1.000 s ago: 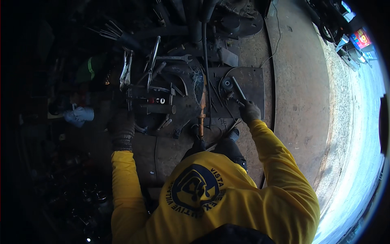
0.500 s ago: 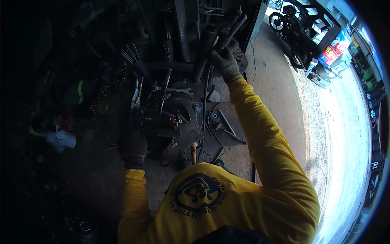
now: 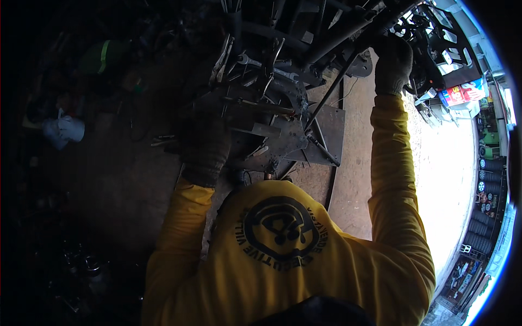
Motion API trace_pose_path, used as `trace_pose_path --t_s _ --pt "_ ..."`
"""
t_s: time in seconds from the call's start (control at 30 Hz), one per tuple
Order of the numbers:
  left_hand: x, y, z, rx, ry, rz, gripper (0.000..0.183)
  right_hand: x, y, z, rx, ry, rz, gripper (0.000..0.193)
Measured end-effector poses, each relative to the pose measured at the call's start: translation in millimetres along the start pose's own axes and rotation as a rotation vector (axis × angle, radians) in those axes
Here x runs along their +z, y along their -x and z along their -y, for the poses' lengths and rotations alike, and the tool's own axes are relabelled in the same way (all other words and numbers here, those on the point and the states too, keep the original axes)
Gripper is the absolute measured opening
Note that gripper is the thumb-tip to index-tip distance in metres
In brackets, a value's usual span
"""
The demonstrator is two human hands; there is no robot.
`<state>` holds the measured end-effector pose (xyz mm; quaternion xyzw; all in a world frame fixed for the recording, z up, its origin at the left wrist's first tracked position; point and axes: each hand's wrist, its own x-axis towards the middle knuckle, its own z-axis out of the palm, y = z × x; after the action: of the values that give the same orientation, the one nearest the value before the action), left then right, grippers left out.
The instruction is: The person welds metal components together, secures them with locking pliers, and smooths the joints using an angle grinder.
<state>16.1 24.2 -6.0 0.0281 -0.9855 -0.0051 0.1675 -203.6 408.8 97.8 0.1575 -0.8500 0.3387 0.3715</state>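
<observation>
My left hand (image 3: 205,145), in a dark knit glove, is over the near left of a cluttered metal bench (image 3: 288,146). Its fingers are lost in shadow, so their grip cannot be made out. Thin pale rods (image 3: 163,141) stick out just left of it. Reaching far to the upper right, my gloved right hand (image 3: 394,62) is closed around something dark. A black cable (image 3: 333,89) slants from near that hand down to the bench. An open-ended wrench (image 3: 266,67) lies across the far part of the bench, between two upright clamp-like tools (image 3: 221,61) (image 3: 272,65).
Dark metal tubes (image 3: 340,38) cross behind the bench. A parked motorcycle with a sidecar (image 3: 451,60) stands past my right hand, near a sunlit road. Stacked tires (image 3: 481,223) line the far right. In the left shadow is a dark green shape with a bright stripe (image 3: 104,57).
My right hand has swung right and farther away from the bench's far end. My left hand has moved slightly right and farther from me. The view has shifted; sparks at left no longer show.
</observation>
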Motion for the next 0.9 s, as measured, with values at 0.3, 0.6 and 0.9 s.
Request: trace_pose_path --t_s 0.3,0.6,0.9 --pt "-15.4 -15.2 -5.6 0.120 0.112 -0.024 0.045 138.4 50.3 61.1 0.541 0.171 -0.224 0.094" --pt "3.8 -4.9 3.2 0.154 0.014 -0.133 0.033 89.5 -1.8 43.6 0.474 -0.006 -0.272 0.057" --pt "2.9 -4.4 -1.5 0.045 -0.010 0.097 0.037 -64.0 -5.8 50.9 -0.041 -0.656 -0.036 0.046"
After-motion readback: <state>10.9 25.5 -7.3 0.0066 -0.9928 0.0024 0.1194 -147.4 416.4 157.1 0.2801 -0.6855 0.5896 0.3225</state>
